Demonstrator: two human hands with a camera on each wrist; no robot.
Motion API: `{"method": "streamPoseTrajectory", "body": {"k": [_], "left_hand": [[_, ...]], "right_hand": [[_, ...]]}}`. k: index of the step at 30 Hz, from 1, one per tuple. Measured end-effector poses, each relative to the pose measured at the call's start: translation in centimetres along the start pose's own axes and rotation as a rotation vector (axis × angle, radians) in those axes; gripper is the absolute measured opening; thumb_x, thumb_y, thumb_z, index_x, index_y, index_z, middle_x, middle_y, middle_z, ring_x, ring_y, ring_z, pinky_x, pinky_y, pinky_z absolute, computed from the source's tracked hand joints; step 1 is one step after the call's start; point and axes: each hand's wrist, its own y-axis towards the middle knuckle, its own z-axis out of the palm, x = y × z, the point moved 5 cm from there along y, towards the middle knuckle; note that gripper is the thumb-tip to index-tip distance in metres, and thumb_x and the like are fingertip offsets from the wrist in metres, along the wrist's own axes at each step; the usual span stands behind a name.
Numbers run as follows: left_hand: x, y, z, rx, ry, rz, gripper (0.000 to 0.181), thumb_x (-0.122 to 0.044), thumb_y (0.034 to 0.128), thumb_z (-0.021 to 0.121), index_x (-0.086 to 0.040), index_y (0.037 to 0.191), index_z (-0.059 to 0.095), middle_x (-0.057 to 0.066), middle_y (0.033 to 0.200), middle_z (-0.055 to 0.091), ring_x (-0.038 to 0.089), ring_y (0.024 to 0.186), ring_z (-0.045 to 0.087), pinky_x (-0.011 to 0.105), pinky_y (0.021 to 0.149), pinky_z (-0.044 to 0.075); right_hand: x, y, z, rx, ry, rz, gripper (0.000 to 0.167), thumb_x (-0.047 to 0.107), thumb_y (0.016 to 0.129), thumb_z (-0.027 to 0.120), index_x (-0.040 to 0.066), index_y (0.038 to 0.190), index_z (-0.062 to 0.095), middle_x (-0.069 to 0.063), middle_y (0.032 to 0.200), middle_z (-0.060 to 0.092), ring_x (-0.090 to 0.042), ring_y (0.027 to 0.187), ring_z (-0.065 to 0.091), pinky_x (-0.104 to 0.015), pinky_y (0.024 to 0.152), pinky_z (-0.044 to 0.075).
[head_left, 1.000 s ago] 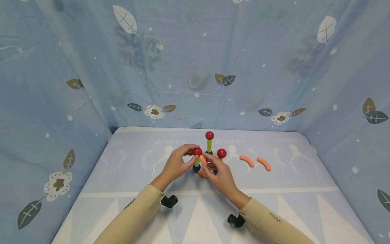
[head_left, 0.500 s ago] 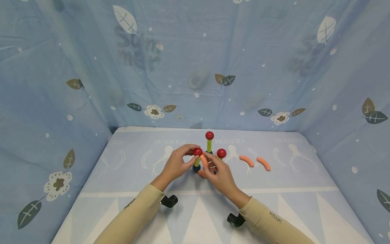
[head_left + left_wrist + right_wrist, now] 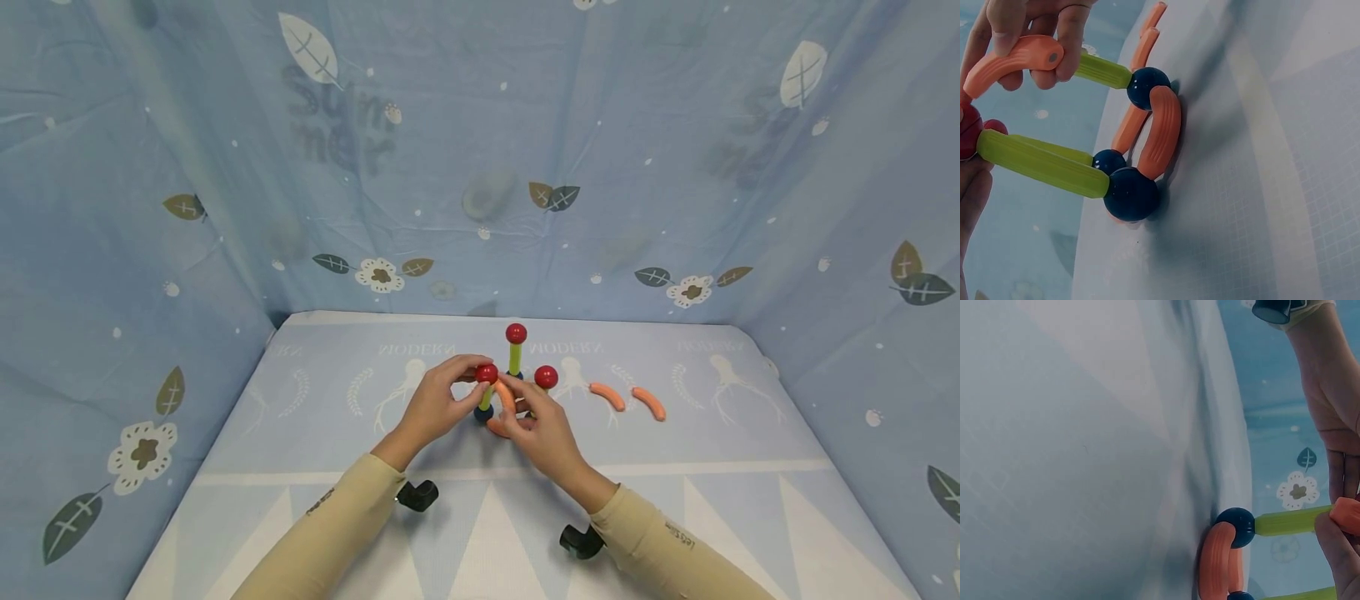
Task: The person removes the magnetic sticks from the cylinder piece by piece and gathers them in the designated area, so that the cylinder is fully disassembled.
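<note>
In the head view, a magnetic ball-and-rod frame stands on the table. My left hand pinches the red ball atop its front-left green rod. Between thumb and fingers, my right hand holds a curved orange rod. One end of this rod lies close to the red ball; whether they touch I cannot tell. Dark blue balls and curved orange rods form the base. Two more green uprights carry a back red ball and a right red ball.
Two loose curved orange rods, a nearer-in one and an outer one, lie right of the frame. Patterned cloth hangs behind and at both sides of the table. Black wrist-worn devices sit under both forearms.
The held orange rod has tilted slightly, its lower end shifting a little right with my right fingers. My left hand stays on the red ball.
</note>
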Motion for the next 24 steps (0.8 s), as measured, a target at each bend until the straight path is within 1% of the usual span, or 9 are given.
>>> {"method": "streamPoseTrajectory", "body": {"k": [4, 9, 12, 15, 18, 20, 22, 24], "left_hand": [[0.1, 0.0, -0.1, -0.018, -0.011, 0.003, 0.033, -0.014, 0.0944, 0.074, -0.009, 0.126, 0.067, 0.001, 0.119, 0.069, 0.011, 0.1, 0.07, 0.029, 0.089, 0.058], [0.1, 0.1, 0.1, 0.005, -0.027, -0.004, 0.034, -0.013, 0.0951, 0.073, -0.006, 0.127, 0.066, 0.001, 0.12, 0.068, 0.011, 0.103, 0.068, 0.027, 0.09, 0.057], [0.1, 0.1, 0.2, 0.003, -0.036, -0.01, 0.033, -0.011, 0.095, 0.072, -0.007, 0.128, 0.066, 0.002, 0.119, 0.068, 0.012, 0.103, 0.068, 0.028, 0.089, 0.057], [0.2, 0.1, 0.3, -0.001, -0.037, -0.016, 0.034, -0.01, 0.0943, 0.073, -0.01, 0.128, 0.066, 0.002, 0.119, 0.068, 0.012, 0.103, 0.068, 0.029, 0.089, 0.058], [0.3, 0.1, 0.4, -0.001, -0.036, -0.019, 0.036, -0.009, 0.0934, 0.074, -0.008, 0.129, 0.066, 0.002, 0.12, 0.068, 0.012, 0.103, 0.068, 0.03, 0.089, 0.058], [0.3, 0.1, 0.5, 0.003, -0.029, -0.024, 0.038, -0.01, 0.0929, 0.074, -0.008, 0.13, 0.065, 0.002, 0.121, 0.068, 0.012, 0.104, 0.068, 0.029, 0.089, 0.057], [0.4, 0.1, 0.5, 0.004, -0.024, -0.029, 0.04, -0.01, 0.0924, 0.075, -0.008, 0.131, 0.065, 0.001, 0.121, 0.067, 0.011, 0.104, 0.068, 0.027, 0.089, 0.057], [0.4, 0.0, 0.6, 0.003, -0.017, -0.031, 0.041, -0.01, 0.092, 0.075, -0.009, 0.132, 0.064, 0.0, 0.121, 0.067, 0.01, 0.103, 0.067, 0.025, 0.089, 0.056]], "right_hand": [[0.1, -0.7, 0.3, 0.021, -0.005, -0.03, 0.054, 0.0, 0.093, 0.069, 0.013, 0.144, 0.058, -0.009, 0.123, 0.065, -0.019, 0.089, 0.071, -0.026, 0.071, 0.06], [0.0, -1.7, 0.0, 0.033, -0.05, -0.067, 0.053, 0.0, 0.092, 0.071, 0.011, 0.142, 0.059, -0.009, 0.124, 0.066, -0.018, 0.088, 0.071, -0.03, 0.071, 0.061], [-0.3, -2.3, -0.7, 0.036, -0.078, -0.047, 0.052, 0.0, 0.091, 0.072, 0.013, 0.141, 0.061, -0.005, 0.122, 0.066, -0.016, 0.088, 0.069, -0.03, 0.069, 0.061], [-0.8, -2.9, -1.5, 0.058, -0.105, -0.012, 0.051, 0.002, 0.092, 0.072, 0.018, 0.139, 0.062, 0.0, 0.12, 0.066, -0.012, 0.088, 0.067, -0.027, 0.067, 0.06], [-1.3, -3.6, -2.3, 0.082, -0.121, 0.013, 0.051, 0.003, 0.093, 0.071, 0.022, 0.139, 0.062, -0.001, 0.117, 0.066, -0.013, 0.09, 0.067, -0.024, 0.067, 0.059], [-1.6, -3.9, -2.8, 0.092, -0.129, 0.024, 0.05, 0.002, 0.093, 0.07, 0.022, 0.138, 0.063, 0.0, 0.115, 0.066, -0.014, 0.091, 0.066, -0.024, 0.067, 0.058], [-1.9, -4.3, -3.3, 0.094, -0.138, 0.037, 0.05, 0.0, 0.092, 0.071, 0.02, 0.137, 0.063, 0.0, 0.115, 0.066, -0.014, 0.092, 0.065, -0.024, 0.068, 0.058], [-2.3, -4.5, -3.8, 0.095, -0.141, 0.062, 0.05, -0.001, 0.09, 0.071, 0.018, 0.136, 0.063, 0.001, 0.119, 0.065, -0.014, 0.093, 0.066, -0.024, 0.069, 0.058]]}}
